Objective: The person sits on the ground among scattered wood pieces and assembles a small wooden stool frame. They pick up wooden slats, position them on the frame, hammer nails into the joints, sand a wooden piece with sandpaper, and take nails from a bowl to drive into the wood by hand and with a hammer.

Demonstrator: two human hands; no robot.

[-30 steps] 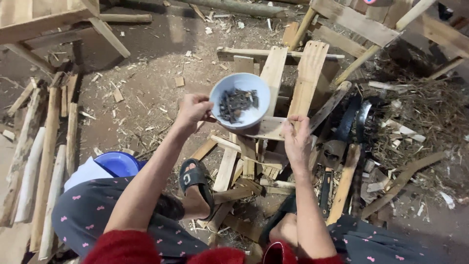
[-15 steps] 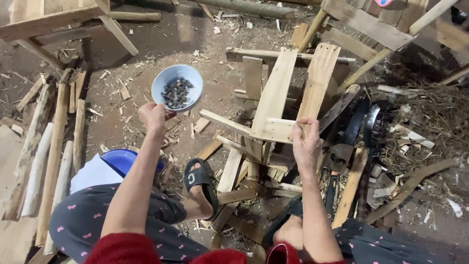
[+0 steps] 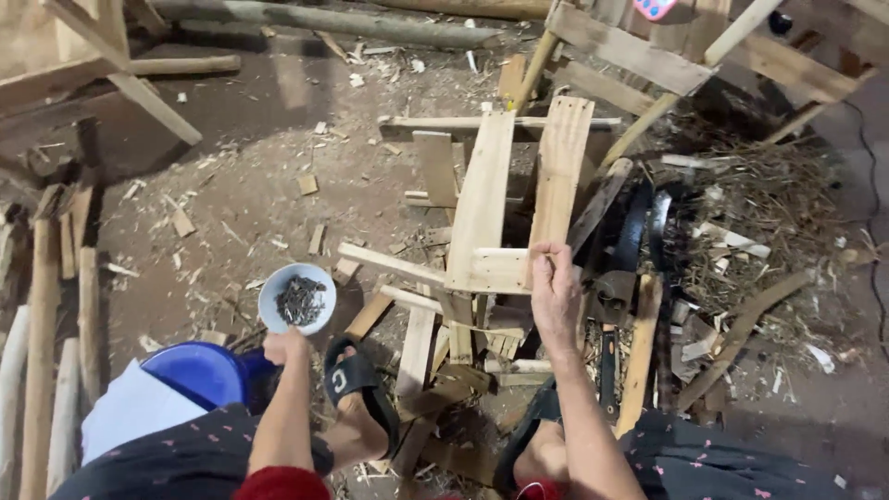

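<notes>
Under you is a bare dirt floor (image 3: 269, 120) strewn with wood chips (image 3: 185, 222) and offcuts. At twelve o'clock a long pole (image 3: 324, 18) lies across it. At nine o'clock rough sticks (image 3: 42, 324) lie side by side. At three o'clock you see a heap of straw and shavings (image 3: 769, 204). At the centre a slatted wooden frame (image 3: 491, 213) rests on scrap boards (image 3: 417, 343)

Bare dirt floor (image 3: 259, 157) beyond plank stack (image 3: 482, 204)

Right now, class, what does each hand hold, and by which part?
The left hand grips the small white bowl of dark nails by its near rim; the right hand holds the pale wooden slat frame at its crosspiece.
</notes>
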